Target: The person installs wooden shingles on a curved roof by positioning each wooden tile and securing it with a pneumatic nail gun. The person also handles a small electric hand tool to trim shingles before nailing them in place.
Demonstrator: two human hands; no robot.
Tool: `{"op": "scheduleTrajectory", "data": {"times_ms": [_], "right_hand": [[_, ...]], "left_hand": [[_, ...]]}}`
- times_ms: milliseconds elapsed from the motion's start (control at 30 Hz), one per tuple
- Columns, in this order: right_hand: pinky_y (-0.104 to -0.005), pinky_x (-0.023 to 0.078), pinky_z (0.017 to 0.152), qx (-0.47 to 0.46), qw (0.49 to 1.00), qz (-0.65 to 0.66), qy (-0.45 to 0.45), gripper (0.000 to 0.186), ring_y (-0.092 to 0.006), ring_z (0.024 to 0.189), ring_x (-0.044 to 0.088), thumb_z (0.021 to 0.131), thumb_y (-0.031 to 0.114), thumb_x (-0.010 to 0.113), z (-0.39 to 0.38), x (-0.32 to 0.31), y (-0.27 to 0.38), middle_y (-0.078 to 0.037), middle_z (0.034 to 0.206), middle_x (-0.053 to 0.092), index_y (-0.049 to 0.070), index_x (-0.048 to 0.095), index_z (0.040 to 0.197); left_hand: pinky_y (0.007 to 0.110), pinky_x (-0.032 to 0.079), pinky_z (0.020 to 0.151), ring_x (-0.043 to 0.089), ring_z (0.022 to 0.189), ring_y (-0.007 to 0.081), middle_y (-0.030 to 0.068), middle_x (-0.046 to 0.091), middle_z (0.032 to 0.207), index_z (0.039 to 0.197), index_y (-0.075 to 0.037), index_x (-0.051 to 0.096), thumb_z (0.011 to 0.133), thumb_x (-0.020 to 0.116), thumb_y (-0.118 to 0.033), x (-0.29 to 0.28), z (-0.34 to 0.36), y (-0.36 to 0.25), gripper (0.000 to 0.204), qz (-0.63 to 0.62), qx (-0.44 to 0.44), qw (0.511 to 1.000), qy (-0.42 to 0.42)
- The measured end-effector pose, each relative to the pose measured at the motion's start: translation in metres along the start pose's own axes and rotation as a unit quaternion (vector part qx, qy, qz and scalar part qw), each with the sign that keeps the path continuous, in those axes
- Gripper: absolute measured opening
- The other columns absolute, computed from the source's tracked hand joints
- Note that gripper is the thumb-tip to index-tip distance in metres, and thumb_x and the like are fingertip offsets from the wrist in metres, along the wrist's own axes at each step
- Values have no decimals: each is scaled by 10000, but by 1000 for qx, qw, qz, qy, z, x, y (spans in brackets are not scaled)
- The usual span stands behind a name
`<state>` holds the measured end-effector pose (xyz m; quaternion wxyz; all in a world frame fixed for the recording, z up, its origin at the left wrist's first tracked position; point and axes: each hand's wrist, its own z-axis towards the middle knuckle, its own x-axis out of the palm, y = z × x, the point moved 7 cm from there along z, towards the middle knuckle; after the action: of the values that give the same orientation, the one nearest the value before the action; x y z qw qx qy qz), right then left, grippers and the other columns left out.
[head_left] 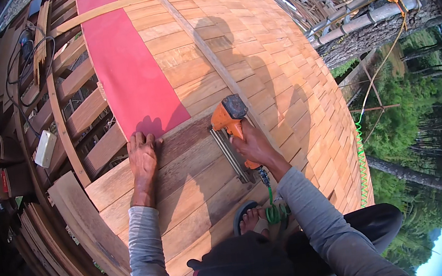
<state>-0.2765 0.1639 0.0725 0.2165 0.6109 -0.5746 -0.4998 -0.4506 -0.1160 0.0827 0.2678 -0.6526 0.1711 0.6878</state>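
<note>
My right hand (pixel 254 146) is closed round the handle of an orange and black air nail gun (pixel 226 116). The gun's metal magazine (pixel 231 156) slants down over the wooden shingles (pixel 196 182), and a green coiled hose (pixel 272 211) runs from the handle's base. To the left, my left hand (pixel 143 157) rests on a wooden shingle (pixel 111 180), its fingers bent over the upper edge. Those fingertips meet the lower end of a red sheet (pixel 128 77), which runs up the roof. The nail gun's nose is hidden from view.
A long wooden batten (pixel 191 31) crosses the laid shingles. On the left are open rafters (pixel 88 113) with gaps, a black cable (pixel 9 81) and a white box (pixel 46 148). My sandalled foot (pixel 252 219) is below the gun. Trees (pixel 416 108) stand beyond the roof's right edge.
</note>
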Motion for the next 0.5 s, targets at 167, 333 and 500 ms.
{"op": "scheduleTrajectory", "data": {"times_ms": [167,333,500], "right_hand": [[-449,552,932,-83,995,-47,-14,541,-376,1061,720,948,104,655,-11,8,4,-218,1169,708,7,467,1446],[-447,549,945,-69,997,-39,-7,537,-391,1082,718,943,111,660,-14,8,7,-226,1167,713,15,485,1441],[-529,553,914,-44,999,14,-7,528,-533,1084,678,915,116,657,-15,12,10,-323,1114,702,-36,470,1385]], "left_hand": [[463,458,892,589,1045,326,138,614,1024,1038,-74,721,944,731,-361,1,0,-3,302,11,3,1000,-7],[464,460,898,590,1049,325,136,616,1028,1034,-73,713,935,740,-361,0,-1,-3,305,5,4,1000,-22],[454,464,898,589,1051,322,131,614,1024,1009,-71,698,921,756,-326,-5,1,-2,276,-4,-1,1000,-6]]}}
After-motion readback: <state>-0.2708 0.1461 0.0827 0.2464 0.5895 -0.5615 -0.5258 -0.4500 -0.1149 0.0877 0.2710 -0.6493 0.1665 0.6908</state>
